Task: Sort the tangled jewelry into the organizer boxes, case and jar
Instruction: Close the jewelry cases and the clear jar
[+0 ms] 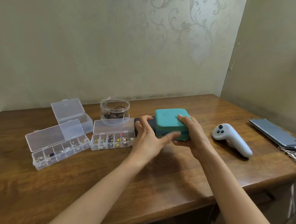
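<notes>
Case [171, 121] braced by right hand [192, 137], fingers clasping it; left hand [147, 137] fingers spread loose (blurred), perhaps to open it.

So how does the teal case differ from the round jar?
The teal case is opaque and boxy; the round jar is clear and cylindrical, its dark contents visible. The right hand grips the case; the jar stands untouched further back. Both are small containers.
</notes>
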A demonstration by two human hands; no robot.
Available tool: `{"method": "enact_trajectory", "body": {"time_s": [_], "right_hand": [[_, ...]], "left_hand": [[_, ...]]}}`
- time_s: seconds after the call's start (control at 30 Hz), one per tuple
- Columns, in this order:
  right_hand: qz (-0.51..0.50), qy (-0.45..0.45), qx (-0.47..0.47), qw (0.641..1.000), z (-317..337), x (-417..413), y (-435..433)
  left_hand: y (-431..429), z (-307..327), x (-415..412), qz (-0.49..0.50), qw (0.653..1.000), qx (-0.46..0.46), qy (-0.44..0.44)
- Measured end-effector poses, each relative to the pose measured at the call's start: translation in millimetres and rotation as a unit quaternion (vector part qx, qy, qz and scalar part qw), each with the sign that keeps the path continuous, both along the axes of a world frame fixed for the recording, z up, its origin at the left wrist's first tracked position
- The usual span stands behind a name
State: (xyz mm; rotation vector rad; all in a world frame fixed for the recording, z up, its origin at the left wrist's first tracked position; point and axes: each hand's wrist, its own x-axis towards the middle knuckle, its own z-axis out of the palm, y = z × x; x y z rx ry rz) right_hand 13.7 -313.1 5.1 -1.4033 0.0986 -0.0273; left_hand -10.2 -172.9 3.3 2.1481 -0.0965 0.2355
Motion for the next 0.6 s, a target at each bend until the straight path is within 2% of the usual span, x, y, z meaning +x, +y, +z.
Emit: {"method": "enact_trajectory", "body": {"time_s": [0.03, 0.1, 0.17, 0.37, 0.6], "right_hand": [[-0.005, -0.003, 0.009, 1.0, 0.1, 0.5, 0.5], [-0.011, -0.008, 0.023, 1.0, 0.3, -0.3, 3.1], [-0.016, -0.01, 0.021, 1.0, 0.8, -2.1, 5.2], [-0.022, -0.012, 0.019, 1.0, 0.9, -4.3, 3.8], [0.011, -0.001, 0.017, 1.0, -2.2, -7.3, 0.9]], "left_hand": [[-1.8, -5.7, -5.9, 0.015, 0.998, 0.017, -0.054], [-2.1, -15.5, -9.4, 0.038, 0.992, -0.031, -0.121], [1.0, -17.7, -8.0, 0.032, 0.987, -0.094, -0.129], [12.4, -20.5, -9.5, 0.006, 0.981, -0.084, -0.173], [43.8, -14.1, 27.6, 0.048, 0.955, 0.069, -0.283]]}}
